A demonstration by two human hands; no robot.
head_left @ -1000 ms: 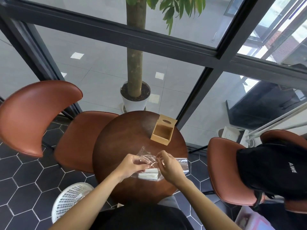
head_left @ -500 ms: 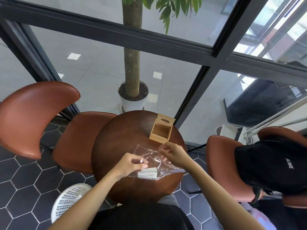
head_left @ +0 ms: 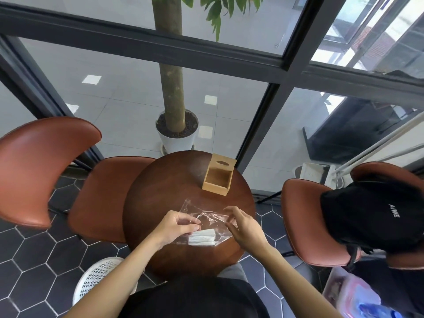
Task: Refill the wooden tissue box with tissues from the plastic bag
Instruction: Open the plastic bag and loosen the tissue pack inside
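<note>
A clear plastic bag [head_left: 207,218] lies crumpled on the round dark wooden table [head_left: 165,193], with a white stack of tissues [head_left: 203,237] inside its near end. My left hand [head_left: 176,226] pinches the bag's left edge above the tissues. My right hand [head_left: 244,227] grips the bag's right side. Beyond the bag, at the table's far right, the light wooden tissue box [head_left: 218,177] stands with nothing visible in it, its lid with an oval slot propped up behind it.
Brown leather chairs [head_left: 46,166] stand left of the table, and another [head_left: 305,223] at right holds a black backpack [head_left: 371,212]. A white perforated basket [head_left: 101,275] sits on the floor at lower left. A potted tree [head_left: 176,131] stands behind the glass wall.
My right hand drew back from near the box to the bag's right side. The bag's upper part has flattened and shifted a little; my left hand keeps its pinch.
</note>
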